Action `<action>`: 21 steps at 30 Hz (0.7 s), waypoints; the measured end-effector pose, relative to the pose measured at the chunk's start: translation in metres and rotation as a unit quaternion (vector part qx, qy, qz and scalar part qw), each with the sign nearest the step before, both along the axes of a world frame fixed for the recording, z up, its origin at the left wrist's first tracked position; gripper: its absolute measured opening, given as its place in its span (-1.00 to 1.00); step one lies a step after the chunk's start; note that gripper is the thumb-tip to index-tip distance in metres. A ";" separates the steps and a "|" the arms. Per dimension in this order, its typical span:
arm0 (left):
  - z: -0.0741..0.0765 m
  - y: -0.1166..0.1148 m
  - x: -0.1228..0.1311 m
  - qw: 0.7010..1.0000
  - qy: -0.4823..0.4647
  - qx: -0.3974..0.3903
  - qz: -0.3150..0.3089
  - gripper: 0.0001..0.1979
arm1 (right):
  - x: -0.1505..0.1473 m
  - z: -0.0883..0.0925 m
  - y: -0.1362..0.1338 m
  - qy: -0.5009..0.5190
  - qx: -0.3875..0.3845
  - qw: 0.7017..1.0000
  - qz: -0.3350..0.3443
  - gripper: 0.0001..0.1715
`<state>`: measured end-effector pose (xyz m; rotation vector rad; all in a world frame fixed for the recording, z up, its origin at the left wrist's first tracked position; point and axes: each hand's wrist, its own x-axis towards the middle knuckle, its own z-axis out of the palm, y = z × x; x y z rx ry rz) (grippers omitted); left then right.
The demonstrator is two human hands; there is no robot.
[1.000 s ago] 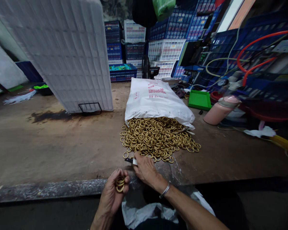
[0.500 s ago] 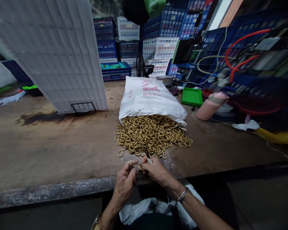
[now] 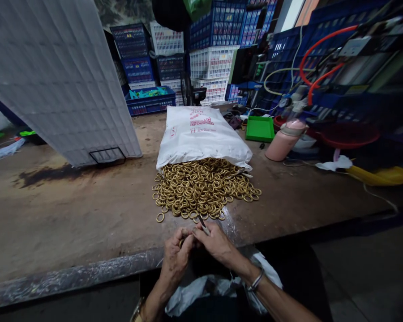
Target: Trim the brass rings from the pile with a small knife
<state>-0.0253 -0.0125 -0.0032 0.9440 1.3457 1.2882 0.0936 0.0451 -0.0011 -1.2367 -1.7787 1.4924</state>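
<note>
Just in front of the table's near edge, my left hand (image 3: pixel 175 254) is closed, its thumb and fingers around a gold ring (image 3: pixel 182 242). My right hand (image 3: pixel 219 245) grips a slim blade-like tool (image 3: pixel 204 226), whose dark tip points up toward the pile. The fingertips of both hands meet or nearly meet; what lies between them is hidden. Beyond them, a heap of gold rings (image 3: pixel 201 185) spills from the mouth of a white sack with red print (image 3: pixel 204 136). One loose ring (image 3: pixel 160 217) lies left of the heap's near edge.
On the left a grey ribbed panel (image 3: pixel 70 89) stands on the wooden table (image 3: pixel 97 214). A green tray (image 3: pixel 260 129), a pink bottle (image 3: pixel 284 142) and a red bowl (image 3: pixel 351 134) stand to the right. Stacked crates (image 3: pixel 208 62) rise behind. White cloth or plastic (image 3: pixel 201 290) lies below my hands.
My hands have drawn closer together, and the ring seen at my right fingertips is now hidden. The tool leans more to the left. The view has shifted, moving the scene leftward.
</note>
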 end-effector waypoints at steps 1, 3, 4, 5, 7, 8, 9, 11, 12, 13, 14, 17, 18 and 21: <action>0.002 0.001 0.000 1.000 -0.001 -0.015 -0.012 -0.77 | 0.000 -0.001 0.001 -0.003 0.000 1.000 -0.002 -0.75; 0.005 0.001 0.001 0.998 -0.009 -0.044 -0.047 -0.72 | 0.000 -0.001 0.002 -0.006 0.000 1.000 0.001 -0.77; 0.007 0.002 0.001 0.996 -0.019 -0.055 -0.064 -0.69 | 0.001 -0.001 0.003 -0.005 -0.003 1.000 0.006 -0.77; 0.008 0.002 0.001 0.995 -0.032 -0.063 -0.076 -0.67 | 0.002 -0.001 0.004 0.000 -0.009 1.000 0.015 -0.76; 0.010 0.002 0.001 0.993 -0.054 -0.076 -0.077 -0.65 | 0.004 -0.001 0.006 0.007 -0.026 0.999 0.026 -0.71; 0.010 0.002 0.001 0.992 -0.061 -0.083 -0.072 -0.65 | 0.005 -0.001 0.007 0.004 -0.025 0.999 0.021 -0.70; 0.009 0.002 0.001 0.992 -0.066 -0.088 -0.066 -0.66 | 0.006 0.000 0.007 -0.009 -0.012 1.000 0.012 -0.69; 0.008 0.004 0.002 0.992 -0.073 -0.093 -0.049 -0.66 | 0.010 0.000 0.007 -0.059 0.043 0.997 0.011 -0.70; 0.007 0.004 0.002 0.992 -0.078 -0.094 -0.038 -0.66 | 0.011 0.000 0.007 -0.090 0.076 0.993 0.026 -0.73; 0.007 0.005 0.002 0.991 -0.084 -0.097 -0.027 -0.65 | 0.013 0.001 0.006 -0.122 0.107 0.986 0.048 -0.77; 0.007 0.006 0.003 0.991 -0.087 -0.100 -0.018 -0.65 | 0.014 0.001 0.005 -0.155 0.133 0.976 0.073 -0.81; 0.008 0.007 0.004 0.990 -0.086 -0.113 -0.007 -0.64 | 0.015 0.000 0.002 -0.246 0.180 0.945 0.120 -0.75; 0.009 0.008 0.004 0.990 -0.083 -0.112 -0.005 -0.64 | 0.015 -0.001 0.001 -0.267 0.187 0.937 0.128 -0.73; 0.008 0.009 0.004 0.992 -0.072 -0.105 0.005 -0.66 | 0.014 -0.002 0.002 -0.297 0.195 0.923 0.146 -0.67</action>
